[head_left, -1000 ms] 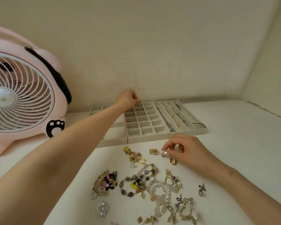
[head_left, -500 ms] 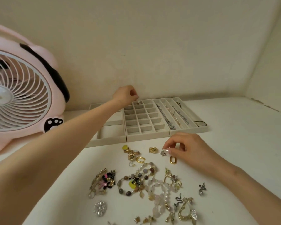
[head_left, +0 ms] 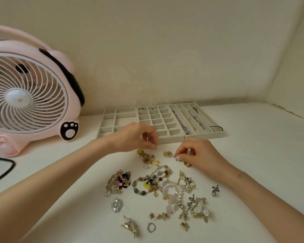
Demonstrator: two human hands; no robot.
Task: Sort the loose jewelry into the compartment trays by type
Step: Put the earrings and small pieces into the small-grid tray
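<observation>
Three cream compartment trays stand by the back wall: a wide-cell tray (head_left: 119, 118), a small-grid tray (head_left: 165, 120) with two small pieces in its far row, and a long-slot tray (head_left: 205, 120) holding chains. Loose jewelry (head_left: 161, 186) is spread on the white table in front of them. My left hand (head_left: 135, 137) hovers over the grid tray's front edge with its fingers curled and nothing visible in them. My right hand (head_left: 197, 155) pinches a small silver piece (head_left: 177, 158) on the table, beside a round gold pendant (head_left: 167, 153) and over a gold hoop (head_left: 187, 164).
A pink fan (head_left: 30, 95) stands at the left. A black-rimmed object (head_left: 2, 167) lies at the left edge. Walls close off the back and right. A snake ring (head_left: 215, 189), a silver ring (head_left: 151, 227) and a gold brooch (head_left: 130, 227) lie apart from the pile.
My left hand has drawn back from the far row of the grid tray to its front edge. My right hand has stayed on the small silver piece.
</observation>
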